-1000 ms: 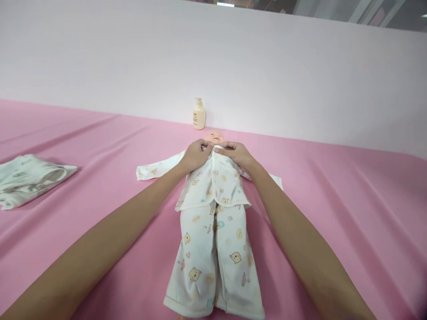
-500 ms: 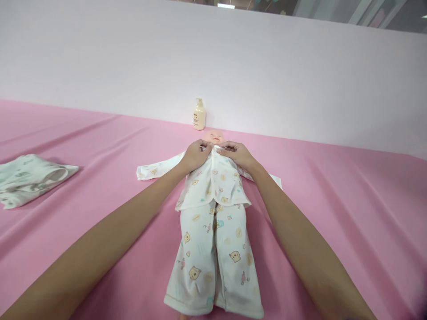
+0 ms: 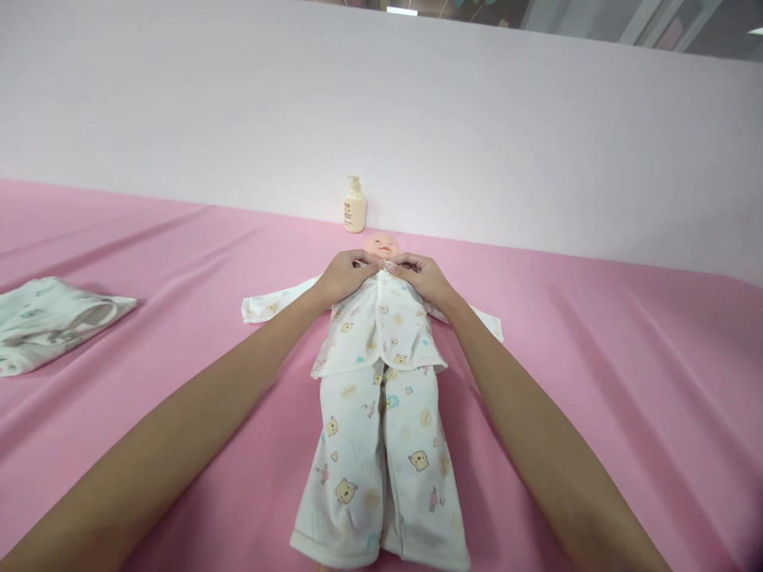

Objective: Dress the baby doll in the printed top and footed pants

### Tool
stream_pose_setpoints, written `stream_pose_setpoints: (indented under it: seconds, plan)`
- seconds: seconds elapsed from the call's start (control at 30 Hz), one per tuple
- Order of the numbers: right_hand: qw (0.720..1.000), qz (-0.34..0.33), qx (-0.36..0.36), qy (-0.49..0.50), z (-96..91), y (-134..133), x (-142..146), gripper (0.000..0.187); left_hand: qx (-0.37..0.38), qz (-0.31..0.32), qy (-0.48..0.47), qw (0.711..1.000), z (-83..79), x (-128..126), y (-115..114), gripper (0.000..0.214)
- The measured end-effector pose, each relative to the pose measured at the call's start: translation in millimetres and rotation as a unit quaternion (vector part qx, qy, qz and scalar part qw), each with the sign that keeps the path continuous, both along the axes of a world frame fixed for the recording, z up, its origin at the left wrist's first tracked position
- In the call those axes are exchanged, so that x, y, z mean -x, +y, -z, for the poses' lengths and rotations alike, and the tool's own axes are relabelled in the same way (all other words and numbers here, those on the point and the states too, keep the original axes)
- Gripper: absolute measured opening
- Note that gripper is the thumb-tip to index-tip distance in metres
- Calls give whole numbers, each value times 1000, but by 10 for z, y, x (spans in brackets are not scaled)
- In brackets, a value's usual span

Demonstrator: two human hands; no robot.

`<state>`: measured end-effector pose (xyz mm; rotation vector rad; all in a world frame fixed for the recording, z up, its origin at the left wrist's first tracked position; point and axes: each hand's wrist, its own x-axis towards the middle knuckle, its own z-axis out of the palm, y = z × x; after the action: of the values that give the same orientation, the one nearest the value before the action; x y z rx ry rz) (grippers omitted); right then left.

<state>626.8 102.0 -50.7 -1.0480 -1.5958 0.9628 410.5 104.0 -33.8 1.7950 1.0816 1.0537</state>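
Note:
A baby doll (image 3: 381,243) lies on its back, its head toward the wall. It is dressed in a white bear-print jacket (image 3: 365,326) and matching trousers (image 3: 351,469), with the sleeves spread to both sides. At the jacket's neckline, just below the doll's chin, my left hand (image 3: 346,276) pinches the collar edge. My right hand (image 3: 422,276) grips the other side of the collar, its fingertips close to those of the left. The jacket's front edges meet down the middle. My fingers hide the topmost fastening.
Behind the doll's head a cream pump bottle (image 3: 355,208) stands against the white wall (image 3: 238,103). A folded white printed garment (image 3: 51,318) lies at the far left on the creased pink sheet (image 3: 596,381).
My left hand's fingertips have moved slightly right, closer to the right hand's at the collar. The right hand stays nearly in place, and the view has shifted a little.

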Motion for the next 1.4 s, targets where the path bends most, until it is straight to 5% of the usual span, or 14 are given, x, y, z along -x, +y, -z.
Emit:
stream_pose_setpoints:
  seconds: [0.6,0.83,1.4]
  plan:
    - [996,18,84,24,-92,4,59,31,46,-14,-10,999,13,-3,21,34]
    - [994,1,92,66,-141,-71,54,56,18,6,-11,1000,49,-17,31,35]
    - [993,-3,93,69,-60,31,24,43,19,22,31,999,-18,43,-2,28]
